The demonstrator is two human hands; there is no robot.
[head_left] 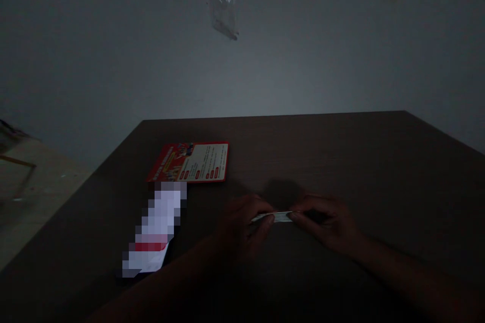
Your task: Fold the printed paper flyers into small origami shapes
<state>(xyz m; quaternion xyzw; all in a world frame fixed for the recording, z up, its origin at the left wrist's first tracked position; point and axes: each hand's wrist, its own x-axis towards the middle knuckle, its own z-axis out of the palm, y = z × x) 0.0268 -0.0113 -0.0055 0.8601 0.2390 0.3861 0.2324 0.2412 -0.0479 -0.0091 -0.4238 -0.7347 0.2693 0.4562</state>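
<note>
A small, flat white strip (282, 216), perhaps folded paper, is stretched between my two hands just above the table. My left hand (244, 222) pinches its left end between thumb and fingers. At the other end, my right hand (328, 219) grips it the same way, thumb below and forefinger on top. The light is dim, so the strip's exact kind cannot be made out. Both forearms reach in from the bottom of the view.
A dark wooden table (322, 151) stands against a grey wall (303, 60). On its left side lie a red printed booklet or card (206, 161) and a lit phone (157, 224) with a blurred screen. Clear plastic packaging (223, 0) hangs on the wall.
</note>
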